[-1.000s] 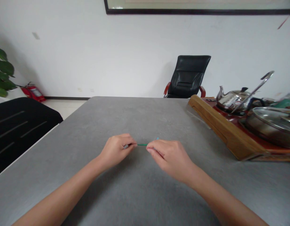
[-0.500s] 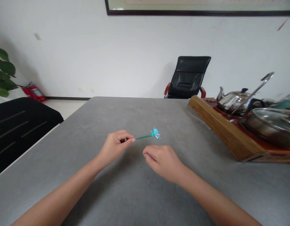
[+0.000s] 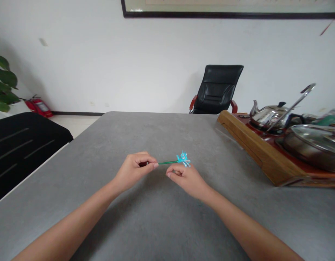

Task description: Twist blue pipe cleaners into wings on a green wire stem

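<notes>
My left hand (image 3: 134, 171) is shut on the dark end of a thin green stick (image 3: 168, 162), which has a small blue ornament (image 3: 184, 158) on its far end. The stick lies nearly level above the grey tabletop (image 3: 83, 152). My right hand (image 3: 183, 178) is loosely curled just below the ornament, with thumb and forefinger apart. The ornament's lower edge seems to touch that hand's fingers, but it is not held. The stick's tip is hidden inside my left fingers.
A wooden tea tray (image 3: 259, 154) on the table's right holds a steel kettle (image 3: 269, 115) and a glass-lidded pot (image 3: 311, 143). A black chair (image 3: 217, 88) stands beyond the table, another black seat (image 3: 23, 143) is at left, and a red fire extinguisher (image 3: 39, 107) lies by the wall.
My right hand first drew back from the stick, uncovering the blue ornament, and has now come up beside it. My left hand keeps hold of the stick.
</notes>
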A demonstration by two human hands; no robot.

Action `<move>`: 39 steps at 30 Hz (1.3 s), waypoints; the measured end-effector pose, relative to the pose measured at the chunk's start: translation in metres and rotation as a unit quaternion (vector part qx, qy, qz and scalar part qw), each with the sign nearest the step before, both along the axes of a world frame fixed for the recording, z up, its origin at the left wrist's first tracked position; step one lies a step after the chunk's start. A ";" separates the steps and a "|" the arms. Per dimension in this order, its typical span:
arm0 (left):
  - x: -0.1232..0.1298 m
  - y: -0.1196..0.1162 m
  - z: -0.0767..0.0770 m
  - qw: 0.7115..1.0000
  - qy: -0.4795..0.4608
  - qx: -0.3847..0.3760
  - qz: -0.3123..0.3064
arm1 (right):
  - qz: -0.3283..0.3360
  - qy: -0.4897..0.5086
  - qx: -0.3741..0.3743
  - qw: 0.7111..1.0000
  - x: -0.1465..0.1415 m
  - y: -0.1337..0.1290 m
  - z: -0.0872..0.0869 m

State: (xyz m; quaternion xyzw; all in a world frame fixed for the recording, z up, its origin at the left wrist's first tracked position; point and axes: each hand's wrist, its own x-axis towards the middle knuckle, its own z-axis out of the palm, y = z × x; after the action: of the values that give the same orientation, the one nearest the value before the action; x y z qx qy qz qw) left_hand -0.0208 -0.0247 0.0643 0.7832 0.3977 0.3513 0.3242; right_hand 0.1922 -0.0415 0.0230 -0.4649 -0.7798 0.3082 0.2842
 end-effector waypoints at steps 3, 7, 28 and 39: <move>0.000 -0.001 0.001 1.000 0.001 0.001 -0.010 | 0.003 0.014 -0.012 1.000 0.001 0.004 -0.005; -0.001 -0.003 0.002 0.999 0.005 -0.007 -0.030 | -0.022 0.048 -0.033 0.998 0.003 0.006 -0.009; 0.000 -0.006 0.003 0.976 0.111 -0.020 -0.188 | -0.033 0.099 -0.041 0.994 0.013 0.013 0.010; 0.000 -0.005 0.003 0.975 0.148 0.005 -0.167 | -0.052 0.037 0.020 0.998 0.015 0.005 0.030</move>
State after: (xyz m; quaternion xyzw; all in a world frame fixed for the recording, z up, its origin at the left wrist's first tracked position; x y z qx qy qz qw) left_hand -0.0205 -0.0298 0.0672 0.8835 0.3026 0.1748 0.3119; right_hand 0.2068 -0.0370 0.0527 -0.4871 -0.7499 0.2939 0.3376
